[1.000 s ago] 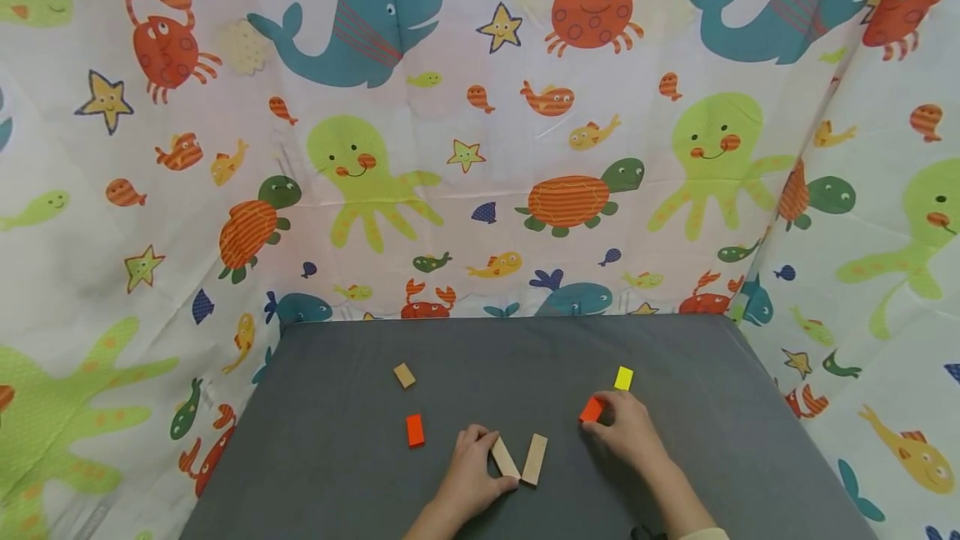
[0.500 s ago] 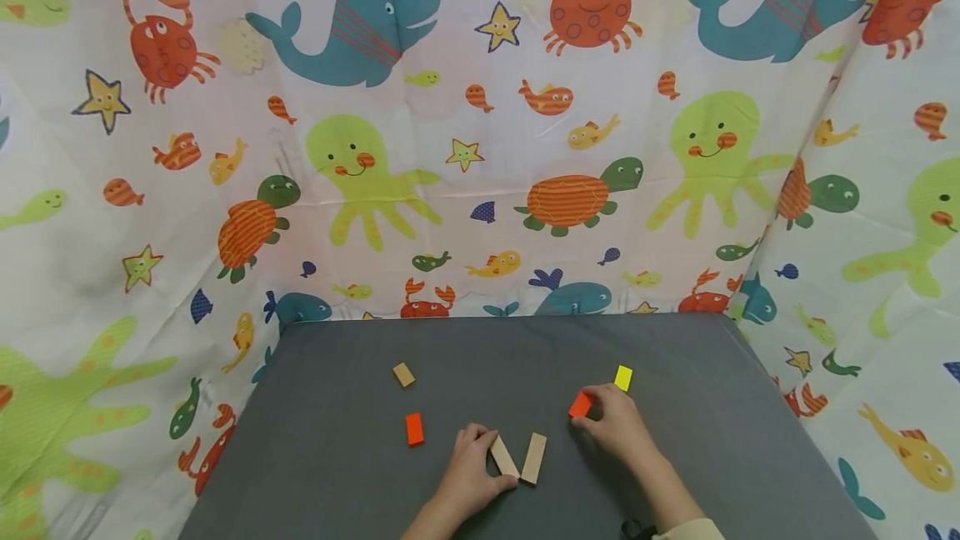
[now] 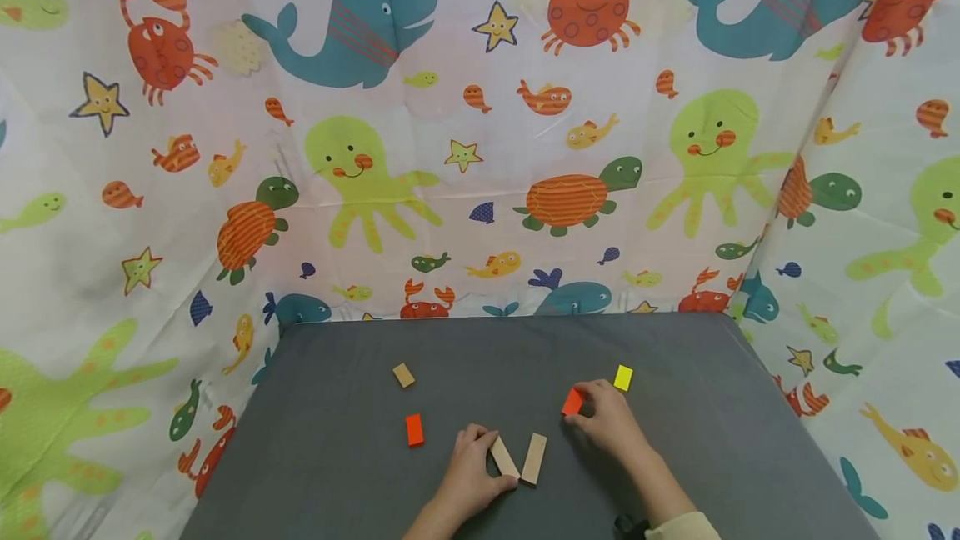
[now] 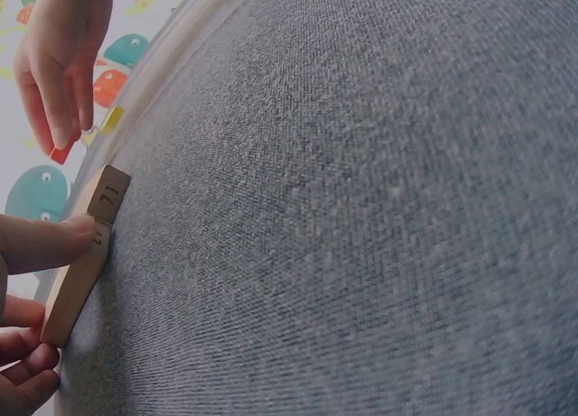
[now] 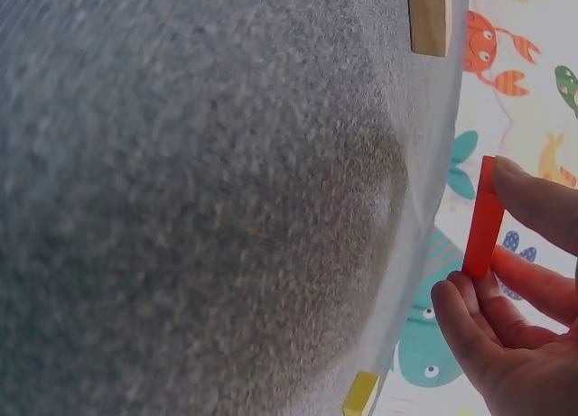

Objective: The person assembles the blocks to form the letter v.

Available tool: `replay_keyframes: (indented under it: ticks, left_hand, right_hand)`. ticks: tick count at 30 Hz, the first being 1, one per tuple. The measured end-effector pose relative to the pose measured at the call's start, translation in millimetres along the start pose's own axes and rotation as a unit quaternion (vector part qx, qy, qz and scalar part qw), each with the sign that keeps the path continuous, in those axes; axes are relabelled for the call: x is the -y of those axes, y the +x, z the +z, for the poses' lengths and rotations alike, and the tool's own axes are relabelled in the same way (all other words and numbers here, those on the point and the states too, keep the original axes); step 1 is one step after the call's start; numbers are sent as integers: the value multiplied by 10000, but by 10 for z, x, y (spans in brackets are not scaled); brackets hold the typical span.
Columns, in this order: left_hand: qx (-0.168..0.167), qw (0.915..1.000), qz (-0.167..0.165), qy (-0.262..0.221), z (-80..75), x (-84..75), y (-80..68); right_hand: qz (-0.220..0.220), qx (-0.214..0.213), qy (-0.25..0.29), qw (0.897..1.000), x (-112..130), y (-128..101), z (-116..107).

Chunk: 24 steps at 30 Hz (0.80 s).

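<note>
Orange block pinched, right hand raised

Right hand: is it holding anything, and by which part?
The right hand pinches an orange block by its thin edges, between thumb and fingertips.

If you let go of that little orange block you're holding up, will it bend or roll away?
The orange block, pinched by the right hand, looks stiff, so it probably won't bend. Its flat sides suggest no rolling. Thin and on edge, it would likely tip flat.
</note>
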<state>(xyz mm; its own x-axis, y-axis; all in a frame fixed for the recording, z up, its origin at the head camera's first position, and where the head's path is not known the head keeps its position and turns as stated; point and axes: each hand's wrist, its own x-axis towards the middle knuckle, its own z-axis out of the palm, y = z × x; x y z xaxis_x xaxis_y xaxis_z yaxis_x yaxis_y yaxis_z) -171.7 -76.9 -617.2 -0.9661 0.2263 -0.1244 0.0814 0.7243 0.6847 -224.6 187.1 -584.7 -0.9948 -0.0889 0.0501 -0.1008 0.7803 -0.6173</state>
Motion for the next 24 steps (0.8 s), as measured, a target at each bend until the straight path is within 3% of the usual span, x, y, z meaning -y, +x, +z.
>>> replay_keyframes:
  ticks: [24]
  left_hand:
    - [-90,9999,-35,-40,29,-10,6]
  right_hand:
    - [-76,52,185,9998,101,26,132]
